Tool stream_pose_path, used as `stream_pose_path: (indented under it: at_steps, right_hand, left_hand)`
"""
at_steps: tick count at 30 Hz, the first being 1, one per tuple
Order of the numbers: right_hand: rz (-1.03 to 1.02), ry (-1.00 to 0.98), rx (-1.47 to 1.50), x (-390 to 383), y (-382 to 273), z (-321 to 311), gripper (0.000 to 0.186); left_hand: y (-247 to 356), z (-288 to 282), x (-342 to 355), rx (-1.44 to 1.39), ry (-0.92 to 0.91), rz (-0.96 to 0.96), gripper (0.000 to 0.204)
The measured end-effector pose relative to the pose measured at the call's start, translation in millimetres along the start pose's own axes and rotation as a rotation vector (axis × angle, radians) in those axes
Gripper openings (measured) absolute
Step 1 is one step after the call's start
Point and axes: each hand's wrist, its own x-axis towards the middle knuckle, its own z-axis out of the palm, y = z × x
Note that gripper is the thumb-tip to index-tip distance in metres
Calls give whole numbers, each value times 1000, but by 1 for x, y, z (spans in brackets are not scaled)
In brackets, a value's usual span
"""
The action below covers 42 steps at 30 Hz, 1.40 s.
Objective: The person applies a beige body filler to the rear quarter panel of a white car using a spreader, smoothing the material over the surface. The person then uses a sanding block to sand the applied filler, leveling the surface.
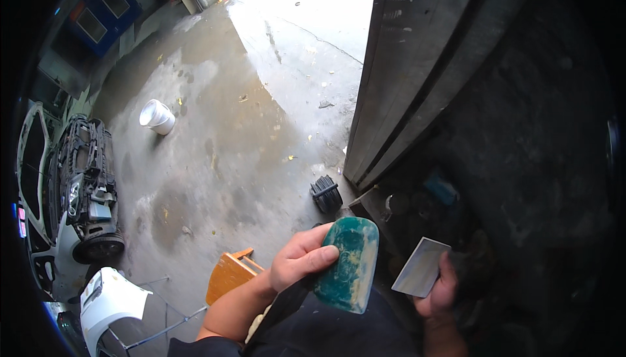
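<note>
My left hand (300, 258) grips a rounded green plastic spreader (347, 264) smeared with pale filler, its thumb pressed across the face. To the right and a little lower, my right hand (437, 292) holds a thin, pale rectangular plate (417, 266) by its right side. The two tools are apart from each other.
A dark metal door (411, 44) rises at right. A black ridged object (326, 194) lies near its foot. A white bucket (156, 119) stands on the concrete floor. At left are a partly dismantled car (91, 181), a white body panel (114, 295) and a wooden stool (225, 279).
</note>
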Motion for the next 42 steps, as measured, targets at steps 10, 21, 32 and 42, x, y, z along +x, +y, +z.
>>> stream_pose_path:
  at_steps: [10, 21, 32, 42]
  right_hand:
    - [189, -191, 35, -20, -9, 24, 51]
    - [69, -487, 82, -41, -1, 57, 36]
    - [154, -370, -44, -38, 3, 88, 89]
    - [224, -359, 33, -38, 6, 102, 95]
  left_hand:
    - [-5, -10, 2, -76, -22, 9, 48]
    - [10, -22, 1, -143, -125, -51, 51]
    - [32, -33, 3, -240, -138, -40, 51]
    - [43, -34, 1, -260, -126, -54, 49]
